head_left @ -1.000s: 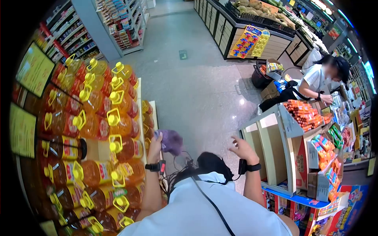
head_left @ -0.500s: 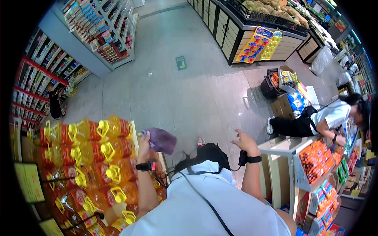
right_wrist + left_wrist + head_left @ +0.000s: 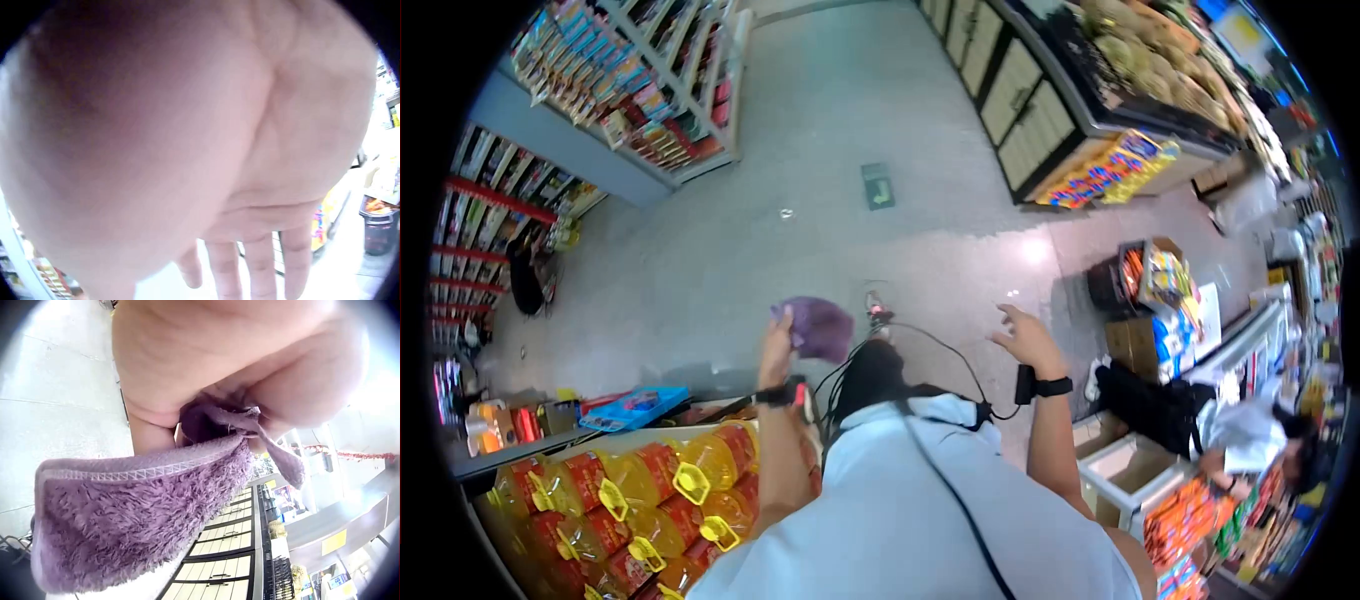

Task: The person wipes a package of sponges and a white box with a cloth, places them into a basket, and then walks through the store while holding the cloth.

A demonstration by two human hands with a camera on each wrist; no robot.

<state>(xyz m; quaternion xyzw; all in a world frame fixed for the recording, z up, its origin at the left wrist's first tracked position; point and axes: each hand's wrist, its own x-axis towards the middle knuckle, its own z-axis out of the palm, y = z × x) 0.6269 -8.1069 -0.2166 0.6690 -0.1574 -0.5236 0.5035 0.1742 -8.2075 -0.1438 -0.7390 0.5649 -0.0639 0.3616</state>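
A purple plush cloth [image 3: 818,328] with a pale stitched hem hangs from my left hand [image 3: 778,352], which grips it by one edge. In the left wrist view the cloth [image 3: 137,519] is bunched between thumb and fingers, with its fluffy side spread out below the hand [image 3: 219,356]. My right hand [image 3: 1030,338] is held out over the floor on the other side, holding nothing. The right wrist view shows its bare palm [image 3: 300,137] and extended, slightly spread fingers [image 3: 259,269].
Large oil bottles [image 3: 640,490] stand in rows at the lower left. Ahead, grey floor [image 3: 800,150] runs between a shelf rack [image 3: 640,100] and a produce counter [image 3: 1040,120]. A person [image 3: 1250,435] bends over goods at the right, near a dark basket [image 3: 1110,285] and cartons.
The view has swung and moved forward: the oil bottles slide lower left, and the stand and other person lower right. My left hand keeps holding the cloth; the right stays empty.
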